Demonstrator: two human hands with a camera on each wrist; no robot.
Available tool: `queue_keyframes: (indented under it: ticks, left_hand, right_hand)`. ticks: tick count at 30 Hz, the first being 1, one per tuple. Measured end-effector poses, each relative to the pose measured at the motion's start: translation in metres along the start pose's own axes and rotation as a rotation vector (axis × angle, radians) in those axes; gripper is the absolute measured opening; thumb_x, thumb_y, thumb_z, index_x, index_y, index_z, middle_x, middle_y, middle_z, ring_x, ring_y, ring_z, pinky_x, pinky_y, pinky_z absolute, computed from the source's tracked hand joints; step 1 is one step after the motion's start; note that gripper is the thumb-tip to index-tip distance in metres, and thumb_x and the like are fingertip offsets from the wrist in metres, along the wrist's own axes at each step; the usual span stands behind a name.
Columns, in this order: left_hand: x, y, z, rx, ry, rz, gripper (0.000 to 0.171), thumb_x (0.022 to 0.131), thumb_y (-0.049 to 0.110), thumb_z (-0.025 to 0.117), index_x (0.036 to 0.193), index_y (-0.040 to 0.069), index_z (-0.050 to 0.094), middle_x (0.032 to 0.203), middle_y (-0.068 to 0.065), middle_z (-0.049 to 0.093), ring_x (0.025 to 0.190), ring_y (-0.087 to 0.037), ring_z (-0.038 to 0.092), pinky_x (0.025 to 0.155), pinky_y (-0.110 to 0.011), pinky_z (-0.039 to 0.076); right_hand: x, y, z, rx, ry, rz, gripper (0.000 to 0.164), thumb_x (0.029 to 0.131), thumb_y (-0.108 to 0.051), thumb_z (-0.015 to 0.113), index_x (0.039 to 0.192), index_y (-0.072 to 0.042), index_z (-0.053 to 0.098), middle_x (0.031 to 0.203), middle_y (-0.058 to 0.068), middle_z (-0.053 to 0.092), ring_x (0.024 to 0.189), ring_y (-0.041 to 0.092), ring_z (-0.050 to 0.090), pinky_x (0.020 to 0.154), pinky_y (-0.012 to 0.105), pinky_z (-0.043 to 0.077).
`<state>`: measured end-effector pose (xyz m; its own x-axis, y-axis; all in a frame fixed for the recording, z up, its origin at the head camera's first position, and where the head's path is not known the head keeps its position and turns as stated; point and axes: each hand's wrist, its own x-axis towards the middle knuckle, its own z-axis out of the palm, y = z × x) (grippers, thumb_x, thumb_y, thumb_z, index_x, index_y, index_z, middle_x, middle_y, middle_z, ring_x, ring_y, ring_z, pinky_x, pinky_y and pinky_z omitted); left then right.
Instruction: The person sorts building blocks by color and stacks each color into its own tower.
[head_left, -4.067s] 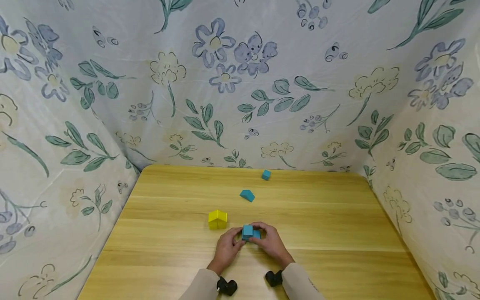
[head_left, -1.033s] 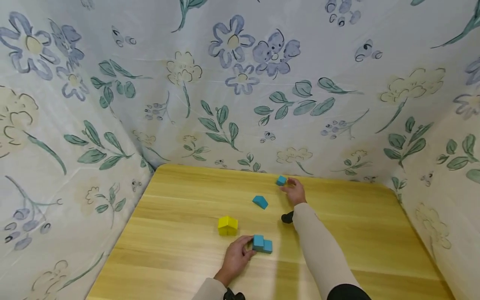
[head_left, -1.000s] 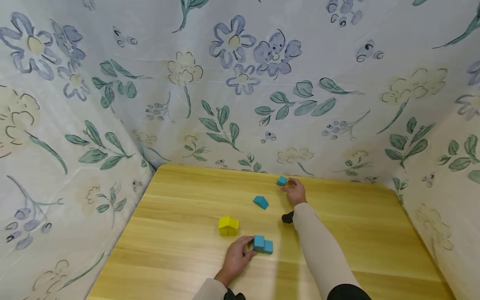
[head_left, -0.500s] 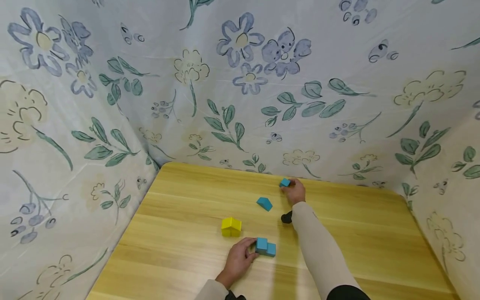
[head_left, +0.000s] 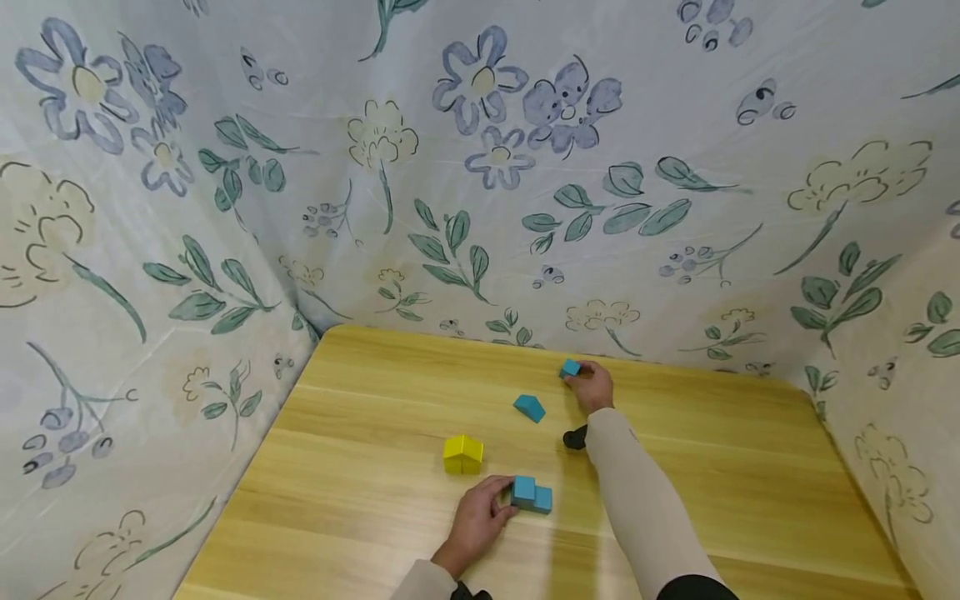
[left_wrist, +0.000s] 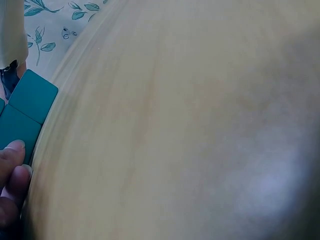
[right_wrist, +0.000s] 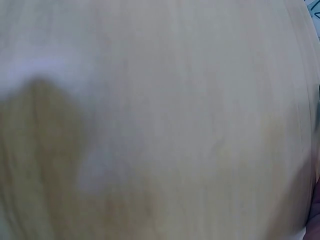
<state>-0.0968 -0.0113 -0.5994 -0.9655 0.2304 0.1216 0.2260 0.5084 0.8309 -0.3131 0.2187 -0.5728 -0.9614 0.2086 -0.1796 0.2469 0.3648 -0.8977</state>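
Observation:
In the head view my left hand [head_left: 477,521] holds the left side of a small stack of blue blocks [head_left: 524,490], thumb at the near side and fingers at the far side. A lower blue block [head_left: 543,499] sticks out to the right of the stack. The left wrist view has the fingertips [left_wrist: 16,146] against the teal-looking blocks [left_wrist: 33,97]. Far back on the table, my right hand [head_left: 592,387] pinches a small blue cube [head_left: 570,367] from its right side. Only a sliver of that hand [right_wrist: 314,215] enters the right wrist view.
A blue angled block [head_left: 529,407] lies between the two hands. Left of it stands a yellow house-shaped pair of blocks [head_left: 462,455]. The wooden table [head_left: 360,392] meets a flowered cloth [head_left: 420,275] at the back and sides.
My right hand has left the blue stack, reached to the back, and its fingers have come together on the small cube. My left hand stays at the stack. The head view has shifted slightly.

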Motion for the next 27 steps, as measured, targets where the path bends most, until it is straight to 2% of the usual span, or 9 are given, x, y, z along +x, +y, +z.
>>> queue_keyframes:
  ticks: [7, 16, 23, 27]
  left_hand:
    - [-0.002, 0.003, 0.002, -0.013, -0.012, -0.023, 0.039, 0.084, 0.01, 0.074, 0.122, 0.003, 0.064, 0.118, -0.005, 0.064, 0.058, 0.005, 0.044, 0.055, -0.017, 0.041]
    - [-0.001, 0.006, -0.002, 0.011, 0.0, 0.0, 0.039, 0.084, 0.009, 0.074, 0.121, 0.002, 0.063, 0.11, -0.005, 0.065, 0.06, 0.004, 0.045, 0.057, -0.018, 0.042]
    - [-0.001, 0.005, -0.001, 0.014, 0.002, 0.009, 0.039, 0.084, 0.009, 0.074, 0.121, 0.002, 0.063, 0.106, -0.004, 0.065, 0.059, 0.003, 0.044, 0.056, -0.019, 0.041]
    - [-0.001, 0.006, -0.001, 0.008, -0.001, 0.018, 0.039, 0.085, 0.009, 0.073, 0.122, 0.002, 0.063, 0.105, -0.003, 0.064, 0.059, 0.003, 0.044, 0.054, -0.018, 0.042]
  right_hand:
    - [-0.009, 0.004, -0.006, 0.037, 0.0, -0.023, 0.043, 0.089, -0.003, 0.068, 0.129, 0.002, 0.055, 0.128, 0.023, 0.054, 0.118, 0.038, 0.05, 0.1, 0.048, 0.041]
    - [-0.022, 0.009, -0.01, 0.067, -0.012, -0.065, 0.041, 0.086, -0.003, 0.071, 0.125, 0.003, 0.059, 0.122, 0.024, 0.058, 0.111, 0.037, 0.056, 0.096, 0.047, 0.044]
    - [-0.044, 0.011, -0.016, 0.12, -0.058, -0.027, 0.041, 0.086, -0.011, 0.073, 0.125, -0.002, 0.061, 0.123, 0.019, 0.06, 0.113, 0.032, 0.055, 0.096, 0.045, 0.043]
    - [-0.058, 0.013, -0.021, 0.13, -0.075, -0.038, 0.04, 0.087, -0.013, 0.072, 0.124, -0.002, 0.061, 0.123, 0.018, 0.059, 0.114, 0.032, 0.054, 0.095, 0.045, 0.044]
